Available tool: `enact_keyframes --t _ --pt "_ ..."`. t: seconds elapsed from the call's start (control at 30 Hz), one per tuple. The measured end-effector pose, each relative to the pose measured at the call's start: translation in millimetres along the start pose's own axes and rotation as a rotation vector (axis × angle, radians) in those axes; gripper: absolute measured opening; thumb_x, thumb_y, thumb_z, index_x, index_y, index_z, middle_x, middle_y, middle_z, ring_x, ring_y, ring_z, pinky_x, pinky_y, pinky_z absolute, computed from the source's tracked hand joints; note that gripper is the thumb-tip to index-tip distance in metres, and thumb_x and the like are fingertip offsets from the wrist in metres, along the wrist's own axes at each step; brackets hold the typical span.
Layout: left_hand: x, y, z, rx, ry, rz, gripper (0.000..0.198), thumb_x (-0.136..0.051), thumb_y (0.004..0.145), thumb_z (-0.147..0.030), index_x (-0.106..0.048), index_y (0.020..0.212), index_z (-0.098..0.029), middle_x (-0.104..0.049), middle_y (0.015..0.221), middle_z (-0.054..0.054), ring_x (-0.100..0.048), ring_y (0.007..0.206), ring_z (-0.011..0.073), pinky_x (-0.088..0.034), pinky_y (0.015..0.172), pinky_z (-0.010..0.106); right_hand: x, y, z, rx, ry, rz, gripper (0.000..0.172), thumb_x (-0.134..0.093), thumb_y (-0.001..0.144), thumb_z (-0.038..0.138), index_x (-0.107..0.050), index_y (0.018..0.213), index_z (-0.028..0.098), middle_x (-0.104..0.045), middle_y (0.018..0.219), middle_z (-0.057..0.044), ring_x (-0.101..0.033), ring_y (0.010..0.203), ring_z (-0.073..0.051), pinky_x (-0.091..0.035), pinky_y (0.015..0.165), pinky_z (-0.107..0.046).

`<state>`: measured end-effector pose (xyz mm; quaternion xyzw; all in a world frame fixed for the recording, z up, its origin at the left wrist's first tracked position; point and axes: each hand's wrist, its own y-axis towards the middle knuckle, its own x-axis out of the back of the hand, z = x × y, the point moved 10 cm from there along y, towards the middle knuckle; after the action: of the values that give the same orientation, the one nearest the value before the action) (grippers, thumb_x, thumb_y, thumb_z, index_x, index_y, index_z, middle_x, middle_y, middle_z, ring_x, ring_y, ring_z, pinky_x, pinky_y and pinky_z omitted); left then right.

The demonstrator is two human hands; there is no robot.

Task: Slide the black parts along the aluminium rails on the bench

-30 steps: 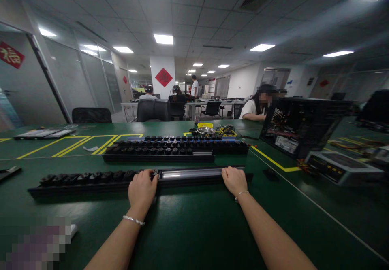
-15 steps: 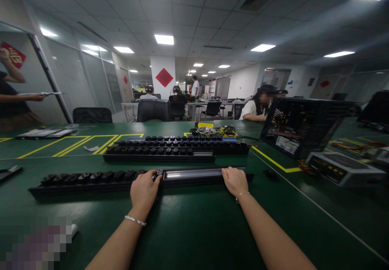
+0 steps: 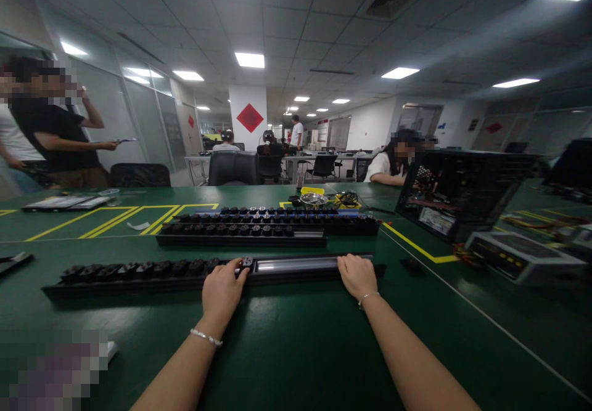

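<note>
A long black rail (image 3: 139, 277) lies across the green table in front of me, its left half filled with several black socket modules and its right part a bare shiny channel (image 3: 296, 265). My left hand (image 3: 223, 292) is closed on the last module (image 3: 245, 262) in the row, at the start of the bare channel. My right hand (image 3: 357, 275) rests curled over the rail's right end, holding it down.
Three more filled rails (image 3: 259, 225) lie behind. An open computer case (image 3: 457, 192) and a flat grey unit (image 3: 518, 254) stand at the right. A metal bowl (image 3: 313, 199) sits at the back. Two people stand at the far left (image 3: 50, 130); another sits behind the case.
My left hand has slid the last module a little to the right along the rail. Two people have walked into view at the far left. My right hand has stayed put.
</note>
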<state>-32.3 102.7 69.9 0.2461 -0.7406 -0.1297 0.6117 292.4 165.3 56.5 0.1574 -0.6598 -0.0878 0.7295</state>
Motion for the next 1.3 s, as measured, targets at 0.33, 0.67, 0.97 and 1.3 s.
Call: enact_keyframes --t 0.33,0.67,0.97,1.3 --pt "1.7 -1.5 -4.9 0.002 0.011 -0.003 0.041 -0.041 0.081 -0.048 -0.066 0.1 -0.022 -0.067 0.096 0.008 -0.054 0.1 0.023 -0.034 0.087 0.038 -0.1 0.1 -0.5 -0.001 0.037 -0.006 0.052 -0.018 0.092 0.036 -0.061 0.07 0.018 -0.062 0.076 -0.005 -0.055 0.074 -0.016 -0.032 0.071 -0.03" --pt "-9.6 -2.4 -10.2 -0.046 -0.112 0.055 0.036 -0.04 0.083 -0.043 -0.064 0.099 -0.022 -0.066 0.099 0.008 -0.052 0.102 0.0228 -0.035 0.087 0.039 0.7 -1.4 0.4 0.007 0.03 -0.006 0.052 -0.016 0.092 0.036 -0.062 0.072 0.018 -0.063 0.079 -0.006 -0.056 0.077 -0.015 -0.035 0.073 -0.031" --pt "-10.8 -2.2 -19.2 -0.107 -0.163 0.089 0.03 -0.043 0.082 -0.036 -0.066 0.095 -0.023 -0.067 0.099 0.005 -0.052 0.103 0.0216 -0.036 0.091 0.038 -1.7 -0.7 0.0 0.002 0.051 0.022 0.053 -0.016 0.092 0.037 -0.063 0.074 0.018 -0.063 0.08 -0.006 -0.056 0.078 -0.016 -0.034 0.076 -0.032" --pt "-16.8 -3.3 -29.8 -0.189 -0.233 0.135 0.029 -0.045 0.08 -0.031 -0.065 0.099 -0.023 -0.067 0.101 0.003 -0.055 0.101 0.0205 -0.038 0.091 0.037 7.8 -5.7 30.2 0.098 0.175 -0.056 0.036 -0.029 0.089 0.034 -0.056 0.108 0.019 -0.063 0.103 -0.006 -0.052 0.097 -0.018 -0.029 0.088 -0.032"
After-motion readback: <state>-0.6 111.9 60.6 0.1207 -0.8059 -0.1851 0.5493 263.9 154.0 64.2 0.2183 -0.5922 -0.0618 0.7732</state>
